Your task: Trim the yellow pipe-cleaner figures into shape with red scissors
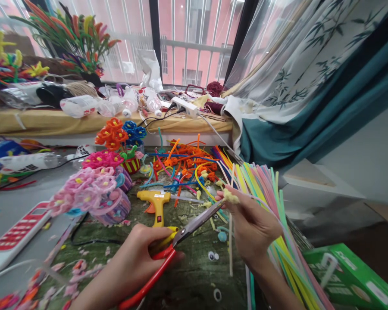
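Two hands (155, 249) (252, 224) angle inward, scissors' (197, 221) blades slanting between them

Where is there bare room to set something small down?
The green mat looks mostly bare between the left hand and the googly eyes. Behind the glue gun, loose orange pieces crowd it; to the right, pipe cleaners do.

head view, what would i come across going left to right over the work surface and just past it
white device with red keys → light pink fuzzy flowers → yellow glue gun → right hand → green box
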Demonstrator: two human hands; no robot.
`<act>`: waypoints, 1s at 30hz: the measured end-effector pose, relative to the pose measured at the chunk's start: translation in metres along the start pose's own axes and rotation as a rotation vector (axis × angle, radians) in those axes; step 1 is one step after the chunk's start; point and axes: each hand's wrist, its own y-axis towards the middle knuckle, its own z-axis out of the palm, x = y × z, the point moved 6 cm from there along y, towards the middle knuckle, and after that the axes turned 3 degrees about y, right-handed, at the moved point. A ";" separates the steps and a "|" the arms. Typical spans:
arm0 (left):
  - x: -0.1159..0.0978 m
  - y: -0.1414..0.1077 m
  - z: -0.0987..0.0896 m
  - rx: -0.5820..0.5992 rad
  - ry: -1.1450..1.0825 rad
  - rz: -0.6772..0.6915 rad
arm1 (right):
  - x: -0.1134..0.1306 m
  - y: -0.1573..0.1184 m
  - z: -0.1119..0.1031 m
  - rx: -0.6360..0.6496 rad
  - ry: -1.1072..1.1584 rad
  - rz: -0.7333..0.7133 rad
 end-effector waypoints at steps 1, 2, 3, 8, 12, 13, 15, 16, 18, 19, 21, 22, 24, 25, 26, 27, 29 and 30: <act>0.000 0.000 0.000 0.005 -0.001 0.001 | 0.000 0.000 0.000 -0.002 0.001 -0.004; 0.000 0.000 0.001 0.011 -0.004 0.002 | 0.000 -0.001 0.000 -0.006 0.001 -0.007; 0.001 0.000 0.001 0.013 -0.011 -0.001 | 0.001 -0.001 0.000 -0.011 -0.001 -0.009; 0.001 0.001 0.002 0.017 -0.022 -0.005 | 0.001 -0.001 -0.001 -0.025 -0.015 -0.012; 0.001 0.002 0.002 0.023 -0.016 -0.006 | 0.001 -0.001 -0.001 -0.019 0.009 -0.014; 0.002 0.002 0.003 0.024 -0.016 -0.007 | 0.001 -0.002 -0.001 -0.021 0.012 -0.011; 0.002 0.002 0.003 0.026 -0.016 -0.006 | 0.000 -0.002 -0.001 -0.027 0.008 -0.003; 0.003 0.002 0.004 0.024 -0.017 -0.004 | 0.000 -0.003 -0.001 -0.032 0.005 -0.003; 0.003 0.002 0.004 0.025 -0.023 -0.001 | 0.001 -0.003 -0.002 -0.033 0.002 -0.009; 0.003 0.002 0.005 0.028 -0.028 -0.002 | 0.001 -0.003 -0.002 -0.030 0.002 -0.012; 0.003 0.002 0.005 0.031 -0.040 -0.007 | 0.001 -0.004 -0.002 -0.025 -0.001 -0.014; 0.003 0.002 0.005 0.030 -0.043 -0.007 | 0.001 -0.004 -0.002 -0.024 -0.006 -0.016; 0.003 0.002 0.005 0.023 -0.039 -0.002 | 0.001 -0.004 -0.002 -0.025 -0.019 -0.019; 0.003 0.002 0.004 0.020 -0.036 0.002 | 0.002 -0.004 -0.002 -0.026 -0.023 -0.020; 0.003 0.002 0.004 0.017 -0.035 0.005 | 0.002 -0.004 -0.002 -0.027 -0.024 -0.021; 0.003 0.002 0.004 0.014 -0.037 0.007 | 0.001 -0.004 -0.002 -0.029 -0.027 -0.019; 0.003 0.003 0.003 0.007 -0.042 0.009 | 0.000 -0.004 -0.002 -0.031 -0.033 -0.011; 0.002 0.004 0.003 0.003 -0.041 0.011 | 0.000 -0.004 -0.002 -0.033 -0.034 -0.011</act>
